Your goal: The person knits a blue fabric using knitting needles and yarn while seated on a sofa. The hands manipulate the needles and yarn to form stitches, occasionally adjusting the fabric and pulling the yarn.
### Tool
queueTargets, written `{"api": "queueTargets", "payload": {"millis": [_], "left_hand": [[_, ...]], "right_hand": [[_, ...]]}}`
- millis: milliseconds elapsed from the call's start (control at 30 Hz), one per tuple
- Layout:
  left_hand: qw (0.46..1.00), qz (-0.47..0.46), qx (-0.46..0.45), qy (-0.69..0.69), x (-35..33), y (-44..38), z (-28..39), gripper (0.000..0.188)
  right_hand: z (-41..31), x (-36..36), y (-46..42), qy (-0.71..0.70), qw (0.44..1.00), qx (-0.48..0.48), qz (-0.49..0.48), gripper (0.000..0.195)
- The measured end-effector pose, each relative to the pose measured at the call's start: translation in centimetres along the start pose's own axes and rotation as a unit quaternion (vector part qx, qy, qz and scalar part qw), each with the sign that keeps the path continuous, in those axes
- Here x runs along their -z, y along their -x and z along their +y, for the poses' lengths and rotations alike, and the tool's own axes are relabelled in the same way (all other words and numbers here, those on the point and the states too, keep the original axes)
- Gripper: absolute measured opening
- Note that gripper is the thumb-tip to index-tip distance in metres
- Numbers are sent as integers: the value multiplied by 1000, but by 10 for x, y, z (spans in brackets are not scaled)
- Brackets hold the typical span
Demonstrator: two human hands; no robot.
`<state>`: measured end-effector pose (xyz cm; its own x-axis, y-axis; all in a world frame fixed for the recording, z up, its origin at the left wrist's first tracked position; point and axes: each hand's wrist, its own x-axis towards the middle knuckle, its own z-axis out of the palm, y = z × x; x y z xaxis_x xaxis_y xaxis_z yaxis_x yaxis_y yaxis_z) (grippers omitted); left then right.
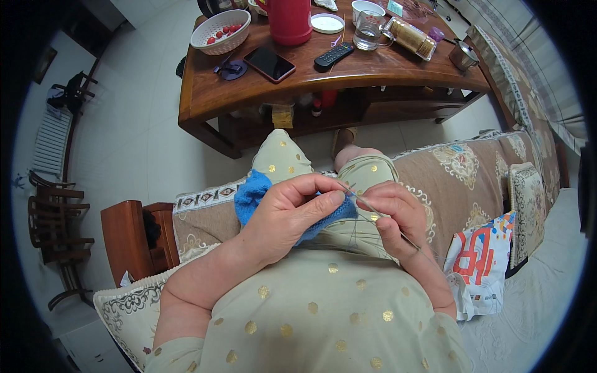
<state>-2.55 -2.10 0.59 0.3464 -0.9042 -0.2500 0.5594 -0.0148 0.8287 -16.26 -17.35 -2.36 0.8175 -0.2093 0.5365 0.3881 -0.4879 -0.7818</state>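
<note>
A piece of blue knitting (254, 193) lies across my lap, partly hidden behind my left hand (294, 210). That hand pinches the top edge of the knitting between thumb and forefinger, close to the needle tips. My right hand (396, 217) grips a thin metal knitting needle (403, 235), which runs from beside my left thumb down past my right wrist. The needle tips cross in the small gap between both hands. Thin strands hang below the needles over the gold-dotted trousers (280, 149).
Beyond my knees stands a wooden coffee table (373, 77) with a phone (269, 64), a remote control (334, 56), a glass mug (369, 32), a red flask (290, 21) and a basket of small red fruit (221, 32). A printed bag (480, 265) rests on the sofa at my right.
</note>
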Motion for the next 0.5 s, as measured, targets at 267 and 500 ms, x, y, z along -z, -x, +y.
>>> {"api": "queueTargets", "payload": {"millis": [267, 500], "left_hand": [[1000, -2, 1, 6, 0, 0, -1, 17], [1000, -9, -13, -25, -1, 0, 0, 19]], "right_hand": [[0, -7, 7, -116, 991, -70, 9, 29], [3, -15, 13, -237, 965, -107, 41, 33]]}}
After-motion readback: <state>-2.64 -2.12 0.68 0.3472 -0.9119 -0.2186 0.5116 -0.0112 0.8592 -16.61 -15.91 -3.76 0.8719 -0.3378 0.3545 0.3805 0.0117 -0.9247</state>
